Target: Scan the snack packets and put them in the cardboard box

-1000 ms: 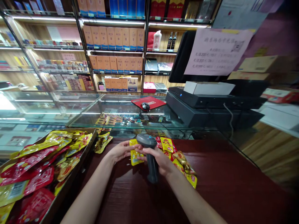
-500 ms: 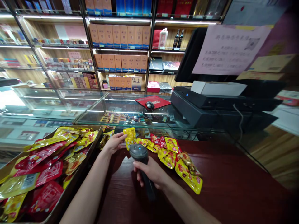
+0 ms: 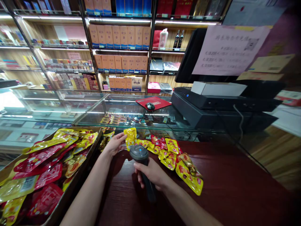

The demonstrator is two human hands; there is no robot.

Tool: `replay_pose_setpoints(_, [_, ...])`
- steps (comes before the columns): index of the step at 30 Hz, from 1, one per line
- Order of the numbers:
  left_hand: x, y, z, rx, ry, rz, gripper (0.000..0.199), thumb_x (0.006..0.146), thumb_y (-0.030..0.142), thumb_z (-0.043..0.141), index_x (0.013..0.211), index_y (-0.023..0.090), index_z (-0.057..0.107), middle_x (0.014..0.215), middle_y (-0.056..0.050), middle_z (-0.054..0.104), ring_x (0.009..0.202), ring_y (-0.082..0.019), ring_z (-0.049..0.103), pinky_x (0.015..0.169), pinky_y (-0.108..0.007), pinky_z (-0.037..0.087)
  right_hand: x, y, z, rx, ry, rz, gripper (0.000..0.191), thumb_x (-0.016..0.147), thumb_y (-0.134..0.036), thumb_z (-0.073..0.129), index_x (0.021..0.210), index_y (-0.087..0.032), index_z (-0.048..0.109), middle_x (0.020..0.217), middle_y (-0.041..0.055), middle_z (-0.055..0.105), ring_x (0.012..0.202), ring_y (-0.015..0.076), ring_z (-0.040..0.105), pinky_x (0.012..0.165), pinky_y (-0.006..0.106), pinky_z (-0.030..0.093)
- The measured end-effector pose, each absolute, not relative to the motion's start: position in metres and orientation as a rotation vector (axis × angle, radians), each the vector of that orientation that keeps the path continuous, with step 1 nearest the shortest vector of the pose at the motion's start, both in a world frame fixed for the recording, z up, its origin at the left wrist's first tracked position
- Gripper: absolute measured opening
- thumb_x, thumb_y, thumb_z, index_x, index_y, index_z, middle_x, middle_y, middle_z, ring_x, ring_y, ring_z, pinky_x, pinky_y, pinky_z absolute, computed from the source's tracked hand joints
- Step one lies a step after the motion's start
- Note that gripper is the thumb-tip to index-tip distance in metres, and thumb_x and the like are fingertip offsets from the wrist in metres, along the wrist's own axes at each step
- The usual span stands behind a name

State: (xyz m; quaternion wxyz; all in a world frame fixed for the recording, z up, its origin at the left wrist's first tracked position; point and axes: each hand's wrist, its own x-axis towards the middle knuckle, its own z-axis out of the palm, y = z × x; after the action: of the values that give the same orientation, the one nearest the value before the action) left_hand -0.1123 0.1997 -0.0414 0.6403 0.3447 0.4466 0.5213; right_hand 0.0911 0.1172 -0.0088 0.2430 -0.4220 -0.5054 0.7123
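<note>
My left hand (image 3: 115,143) pinches a small yellow snack packet (image 3: 130,137) by its left edge and holds it upright above the dark red counter. Wrapped around the handle of a black barcode scanner (image 3: 140,153) is my right hand (image 3: 152,173). The scanner's head is in front of the packet's lower part and hides some of it. To the right, a row of yellow and red snack packets (image 3: 169,159) lies on the counter. An open cardboard box (image 3: 95,142) at the left is heaped with more yellow and red packets (image 3: 50,169).
Behind the counter stands a glass display case (image 3: 122,108) with a computer mouse (image 3: 150,106) on a red mat (image 3: 162,102). A monitor (image 3: 190,56) with a paper notice rises at the right above black equipment (image 3: 188,106). Shelves of boxed goods (image 3: 119,36) line the back wall.
The view has shifted very slightly. Both hands, the yellow packet and the scanner keep almost the same places.
</note>
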Motion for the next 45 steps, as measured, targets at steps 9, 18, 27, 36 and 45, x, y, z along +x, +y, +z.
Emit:
replay_pose_setpoints(9, [-0.113, 0.201, -0.044, 0.794, 1.001, 1.188, 0.031, 0.075, 0.025, 0.072, 0.103, 0.015, 0.063, 0.094, -0.009, 0.070, 0.069, -0.015, 0.067, 0.055, -0.027, 0.058, 0.090, 0.116, -0.009, -1.169, -1.368, 1.945, 0.030, 0.071, -0.043, 0.064, 0.069, -0.016, 0.052, 0.045, -0.0044, 0.051, 0.034, 0.0083, 0.046, 0.035, 0.021, 0.039])
replay_pose_setpoints(18, [-0.113, 0.201, -0.042, 0.792, 1.012, 1.184, 0.029, 0.075, 0.025, 0.071, 0.102, 0.016, 0.063, 0.094, -0.009, 0.069, 0.070, -0.016, 0.067, 0.055, -0.028, 0.057, 0.090, 0.118, -0.010, -1.155, -1.358, 1.956, 0.030, 0.070, -0.043, 0.064, 0.068, -0.016, 0.052, 0.045, -0.0045, 0.051, 0.033, 0.0082, 0.046, 0.035, 0.021, 0.039])
replay_pose_setpoints(27, [-0.110, 0.199, -0.039, 0.763, 1.015, 1.197, 0.033, 0.073, 0.026, 0.073, 0.103, 0.014, 0.065, 0.098, -0.011, 0.069, 0.078, -0.019, 0.068, 0.060, -0.028, 0.056, 0.091, 0.118, -0.009, -1.147, -1.356, 1.972, 0.028, 0.072, -0.040, 0.064, 0.069, -0.015, 0.051, 0.045, -0.0039, 0.052, 0.033, 0.0084, 0.046, 0.034, 0.020, 0.039])
replay_pose_setpoints(36, [-0.107, 0.196, -0.033, 0.775, 1.044, 1.202, 0.027, 0.075, 0.026, 0.072, 0.098, 0.014, 0.064, 0.088, -0.008, 0.069, 0.064, -0.013, 0.065, 0.052, -0.025, 0.055, 0.105, 0.127, -0.005, -0.780, -1.161, 2.148, 0.032, 0.069, -0.033, 0.069, 0.091, -0.013, 0.058, 0.090, 0.0075, 0.065, 0.057, 0.0127, 0.060, 0.038, 0.022, 0.048])
replay_pose_setpoints(45, [-0.128, 0.134, 0.026, 0.881, 1.105, 1.388, 0.036, 0.070, 0.034, 0.075, 0.097, 0.015, 0.063, 0.087, -0.006, 0.069, 0.067, -0.015, 0.066, 0.053, -0.025, 0.055, 0.107, 0.126, 0.015, -0.427, -1.100, 2.259, 0.022, 0.080, -0.028, 0.057, 0.095, -0.013, 0.062, 0.083, 0.0062, 0.062, 0.052, 0.0085, 0.051, 0.036, 0.017, 0.043])
